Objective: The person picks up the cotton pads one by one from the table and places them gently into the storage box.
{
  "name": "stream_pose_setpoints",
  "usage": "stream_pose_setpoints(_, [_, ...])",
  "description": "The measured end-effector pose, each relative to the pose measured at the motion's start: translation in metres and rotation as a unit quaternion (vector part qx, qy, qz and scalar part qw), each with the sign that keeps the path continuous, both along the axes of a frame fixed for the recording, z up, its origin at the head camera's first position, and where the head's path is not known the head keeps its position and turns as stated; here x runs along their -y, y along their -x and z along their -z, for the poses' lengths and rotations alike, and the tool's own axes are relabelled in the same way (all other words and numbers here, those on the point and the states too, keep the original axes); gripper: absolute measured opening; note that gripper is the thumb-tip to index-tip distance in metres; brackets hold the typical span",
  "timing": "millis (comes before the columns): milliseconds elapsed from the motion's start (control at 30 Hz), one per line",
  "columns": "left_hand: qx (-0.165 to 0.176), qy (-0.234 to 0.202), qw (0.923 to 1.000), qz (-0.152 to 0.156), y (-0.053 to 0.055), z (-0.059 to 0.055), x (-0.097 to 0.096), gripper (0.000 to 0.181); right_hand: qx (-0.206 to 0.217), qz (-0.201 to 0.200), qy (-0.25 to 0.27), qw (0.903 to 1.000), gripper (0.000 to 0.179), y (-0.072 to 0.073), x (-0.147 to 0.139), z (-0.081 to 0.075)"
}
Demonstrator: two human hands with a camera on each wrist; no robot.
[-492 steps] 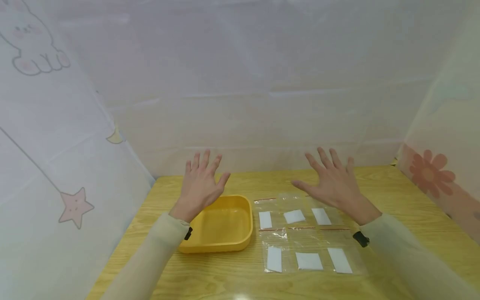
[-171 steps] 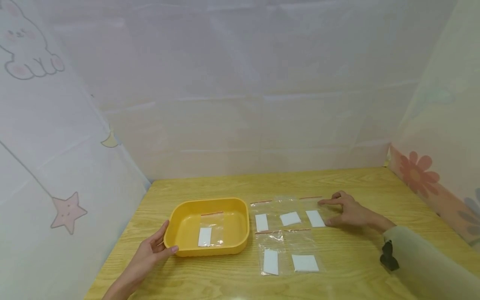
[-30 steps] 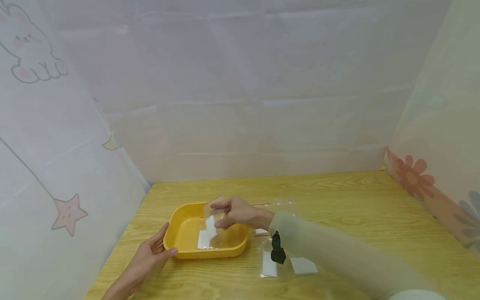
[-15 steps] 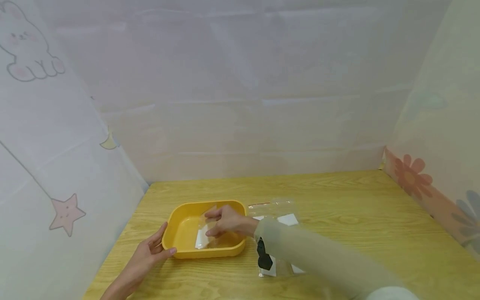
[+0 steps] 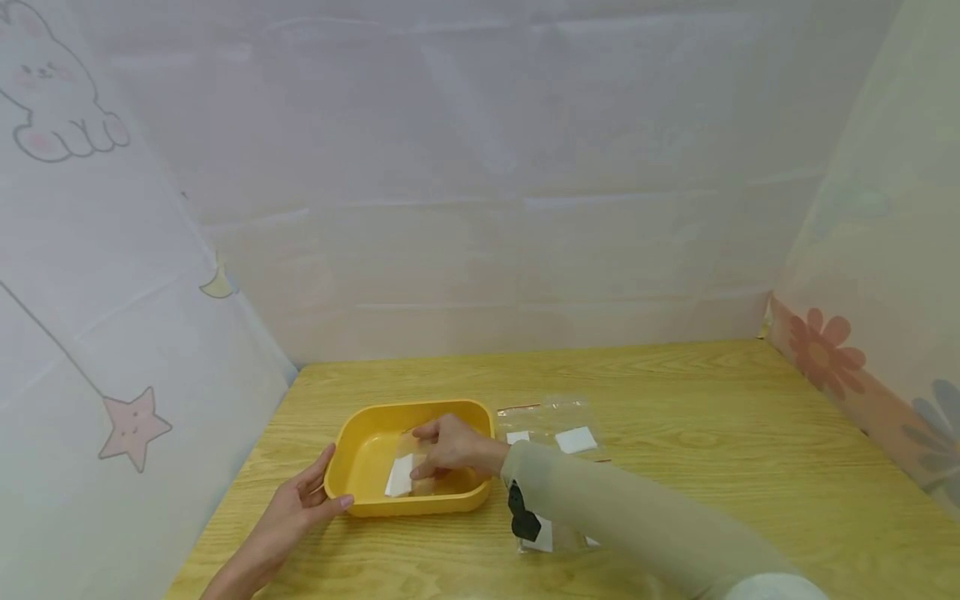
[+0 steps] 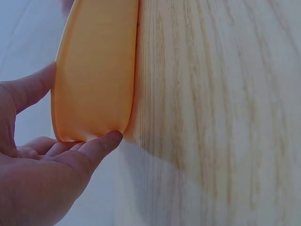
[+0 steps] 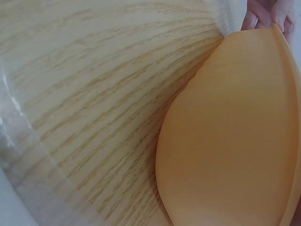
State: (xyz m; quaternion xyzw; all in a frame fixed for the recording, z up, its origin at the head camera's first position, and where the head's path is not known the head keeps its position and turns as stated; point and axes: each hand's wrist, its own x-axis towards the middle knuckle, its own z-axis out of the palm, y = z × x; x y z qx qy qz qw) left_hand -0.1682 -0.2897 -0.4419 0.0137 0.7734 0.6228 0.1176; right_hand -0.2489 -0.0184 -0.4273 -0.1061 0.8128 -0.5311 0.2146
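A yellow plastic basin [image 5: 420, 507] stands on the wooden table. My left hand [image 5: 288, 508] grips its left end, thumb on the near rim and fingers along the side; the left wrist view shows this hand [image 6: 51, 169] against the basin's wall [image 6: 96, 70]. Inside the basin, my right hand [image 5: 456, 446] reaches down and holds a clear zip-lock bag with a white piece [image 5: 401, 475] in it. Another such bag lies beneath, mostly covered. In the right wrist view the basin's outer wall [image 7: 225, 127] fills the right side, and the right hand's fingers are out of sight.
Right of the basin lie several more zip-lock bags with white pieces [image 5: 576, 439], partly under my right sleeve [image 5: 600, 500]. One nearer bag [image 5: 537, 535] shows below the wrist strap [image 5: 525, 521]. Pale printed sheets [image 5: 480, 250] enclose the table [image 5: 675, 400] at the back and sides.
Over the last second my right hand has lowered the bag into the basin. Earlier, bags went from the table's right side into the basin, and my left hand took hold of the basin.
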Motion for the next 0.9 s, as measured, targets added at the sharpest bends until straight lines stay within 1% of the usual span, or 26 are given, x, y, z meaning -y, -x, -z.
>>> stream_pose_setpoints(200, [0.002,0.002,1.0,-0.002,0.0,0.0,0.0,0.094,-0.01,0.004,-0.03,0.9995,0.067,-0.002,0.0,-0.002])
stream_pose_setpoints(400, [0.003,-0.002,1.0,0.0,0.001,0.0,0.0,0.095,-0.024,-0.007,-0.056,0.9981,0.068,-0.003,-0.005,-0.006])
stream_pose_setpoints(500, [0.003,-0.005,1.0,0.001,0.001,0.0,0.0,0.095,-0.031,-0.016,-0.067,0.9972,0.066,-0.001,-0.011,-0.011])
stream_pose_setpoints(633, [0.003,-0.007,1.0,0.001,0.0,0.0,0.0,0.095,-0.066,-0.045,-0.085,0.9932,0.06,0.0,-0.025,-0.026])
stream_pose_setpoints(733, [0.003,-0.007,1.0,-0.001,0.001,0.0,0.0,0.095,-0.089,-0.066,-0.073,0.9912,0.052,0.002,-0.041,-0.041])
stream_pose_setpoints(833, [0.003,-0.005,1.0,-0.003,0.001,0.001,0.0,0.095,-0.102,-0.073,-0.046,0.9911,0.046,0.006,-0.062,-0.057])
stream_pose_setpoints(900, [0.003,-0.004,1.0,-0.004,0.001,0.001,0.001,0.094,-0.116,-0.078,-0.038,0.9895,0.045,0.008,-0.08,-0.067])
